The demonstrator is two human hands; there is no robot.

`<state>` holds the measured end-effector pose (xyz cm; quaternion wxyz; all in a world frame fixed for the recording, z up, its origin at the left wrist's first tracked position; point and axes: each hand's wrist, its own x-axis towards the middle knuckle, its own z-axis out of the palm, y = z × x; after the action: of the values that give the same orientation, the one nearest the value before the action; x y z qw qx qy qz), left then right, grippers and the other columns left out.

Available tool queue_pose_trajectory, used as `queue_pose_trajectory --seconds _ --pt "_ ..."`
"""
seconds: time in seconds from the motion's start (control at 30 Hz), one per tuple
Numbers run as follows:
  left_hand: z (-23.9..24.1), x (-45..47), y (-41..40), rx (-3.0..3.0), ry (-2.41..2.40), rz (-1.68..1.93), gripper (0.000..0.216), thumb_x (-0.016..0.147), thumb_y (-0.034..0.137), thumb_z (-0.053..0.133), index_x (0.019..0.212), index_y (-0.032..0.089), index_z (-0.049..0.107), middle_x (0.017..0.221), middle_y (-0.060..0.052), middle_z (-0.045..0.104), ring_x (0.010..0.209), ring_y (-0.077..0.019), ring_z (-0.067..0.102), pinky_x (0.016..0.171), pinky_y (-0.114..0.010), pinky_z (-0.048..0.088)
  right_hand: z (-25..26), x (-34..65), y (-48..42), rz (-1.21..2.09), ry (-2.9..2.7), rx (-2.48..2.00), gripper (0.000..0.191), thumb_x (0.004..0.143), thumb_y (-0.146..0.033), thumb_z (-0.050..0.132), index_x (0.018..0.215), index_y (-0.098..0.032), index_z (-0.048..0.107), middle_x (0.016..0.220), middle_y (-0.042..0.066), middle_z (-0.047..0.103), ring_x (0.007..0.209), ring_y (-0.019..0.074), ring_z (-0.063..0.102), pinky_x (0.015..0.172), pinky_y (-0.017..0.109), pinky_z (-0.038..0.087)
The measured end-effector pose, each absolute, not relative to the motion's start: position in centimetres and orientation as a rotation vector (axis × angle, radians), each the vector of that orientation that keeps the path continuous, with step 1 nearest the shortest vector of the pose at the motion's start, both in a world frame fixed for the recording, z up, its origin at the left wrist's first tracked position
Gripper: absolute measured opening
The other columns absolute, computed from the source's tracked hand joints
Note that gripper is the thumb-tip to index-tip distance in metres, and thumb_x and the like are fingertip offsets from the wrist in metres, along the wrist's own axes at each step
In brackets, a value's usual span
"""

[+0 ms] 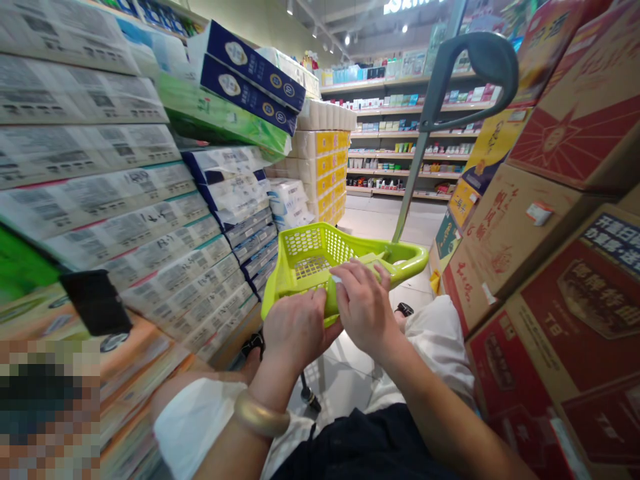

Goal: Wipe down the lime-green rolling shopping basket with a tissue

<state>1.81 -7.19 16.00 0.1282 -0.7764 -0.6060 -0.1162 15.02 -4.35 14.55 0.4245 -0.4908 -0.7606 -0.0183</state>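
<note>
A lime-green plastic shopping basket [286,288] with perforated walls is tilted in front of my knees. My left hand [295,325], with a gold-coloured bangle [261,413] at the wrist, is closed on the basket's near edge. Just beside it, my right hand [367,303] bends its fingers over the same edge. A small whitish piece [337,275] shows at its fingertips; I cannot tell what it is. From the basket's right end rises a metal pole [411,183] with a grey loop handle [434,80]. Below hangs a dark caster wheel [311,400].
Stacked wrapped packs [165,250] wall in the left side, with blue boxes [253,70] on top. Cardboard cartons [525,230] rise close on the right. Ahead, a tiled floor [370,212] leads to stocked shelves [400,137]. A dark flat object [95,301] stands at lower left.
</note>
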Motion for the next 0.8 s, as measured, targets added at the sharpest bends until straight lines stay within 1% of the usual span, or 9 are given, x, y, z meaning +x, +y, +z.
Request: queue_pose_trajectory --seconds 0.1,0.23,0.3,0.37,0.47,0.53,0.7,0.8 --pt "16.2 1.8 -7.3 -2.256 -1.787 -0.331 0.025 0.083 0.039 0.049 0.089 0.018 0.062 0.079 -0.009 0.071 0.075 -0.0262 0.069 0.064 -0.034 0.044 14.8 13.8 -5.1 -0.010 -1.967 -1.158 0.030 0.089 -0.014 0.049 0.113 -0.026 0.064 0.117 0.004 0.067 0.122 0.0213 0.052 0.111 0.042 0.017" --pt "16.3 1.8 -7.4 -2.257 -1.771 -0.321 0.037 0.084 0.051 0.048 0.089 0.018 0.062 0.080 -0.010 0.071 0.074 -0.0275 0.068 0.062 -0.034 0.044 14.7 15.3 -4.3 -0.018 -1.900 -1.216 0.030 0.092 -0.015 0.045 0.112 -0.027 0.064 0.116 0.003 0.067 0.112 0.0196 0.058 0.111 0.044 0.018" --pt "16.2 1.9 -7.4 -2.247 -1.770 -0.321 0.039 0.084 0.054 0.048 0.088 0.018 0.062 0.079 -0.009 0.071 0.072 -0.0270 0.068 0.061 -0.034 0.044 14.3 16.9 -3.4 -0.049 -1.833 -1.265 0.029 0.093 -0.017 0.043 0.111 -0.025 0.064 0.116 0.004 0.066 0.113 0.0209 0.057 0.110 0.045 0.020" --pt "16.1 2.0 -7.4 -2.233 -1.777 -0.328 0.039 0.084 0.054 0.048 0.087 0.019 0.063 0.078 -0.008 0.071 0.072 -0.0261 0.068 0.060 -0.033 0.043 14.0 18.0 -2.7 -0.071 -1.795 -1.289 0.029 0.093 -0.017 0.042 0.112 -0.022 0.063 0.117 0.007 0.065 0.116 0.0227 0.055 0.108 0.045 0.024" --pt "16.0 2.0 -7.3 -2.223 -1.780 -0.327 0.038 0.084 0.054 0.049 0.087 0.019 0.063 0.078 -0.008 0.070 0.072 -0.0261 0.068 0.060 -0.033 0.044 13.8 17.7 -2.8 -0.081 -1.803 -1.254 0.031 0.093 -0.016 0.040 0.113 -0.016 0.063 0.116 0.011 0.064 0.120 0.0242 0.051 0.106 0.041 0.033" --pt "16.1 2.0 -7.3 -2.230 -1.769 -0.325 0.038 0.084 0.053 0.048 0.087 0.018 0.062 0.079 -0.009 0.071 0.072 -0.0265 0.068 0.061 -0.033 0.044 13.8 16.5 -3.5 -0.078 -1.834 -1.197 0.032 0.092 -0.016 0.040 0.114 -0.015 0.064 0.116 0.012 0.064 0.119 0.0239 0.051 0.106 0.039 0.035" --pt "16.4 1.9 -7.4 -2.262 -1.766 -0.310 0.037 0.085 0.052 0.047 0.088 0.018 0.061 0.079 -0.009 0.071 0.074 -0.0261 0.068 0.062 -0.033 0.044 14.0 15.3 -4.5 -0.055 -1.899 -1.126 0.032 0.091 -0.015 0.041 0.115 -0.019 0.063 0.116 0.008 0.065 0.114 0.0207 0.054 0.106 0.036 0.034" --pt "16.4 1.9 -7.5 -2.243 -1.777 -0.315 0.037 0.084 0.053 0.048 0.087 0.018 0.061 0.080 -0.008 0.071 0.074 -0.0260 0.068 0.061 -0.033 0.043 13.8 17.2 -3.7 -0.093 -1.844 -1.205 0.031 0.092 -0.016 0.041 0.114 -0.021 0.063 0.116 0.007 0.065 0.112 0.0200 0.056 0.109 0.040 0.028"
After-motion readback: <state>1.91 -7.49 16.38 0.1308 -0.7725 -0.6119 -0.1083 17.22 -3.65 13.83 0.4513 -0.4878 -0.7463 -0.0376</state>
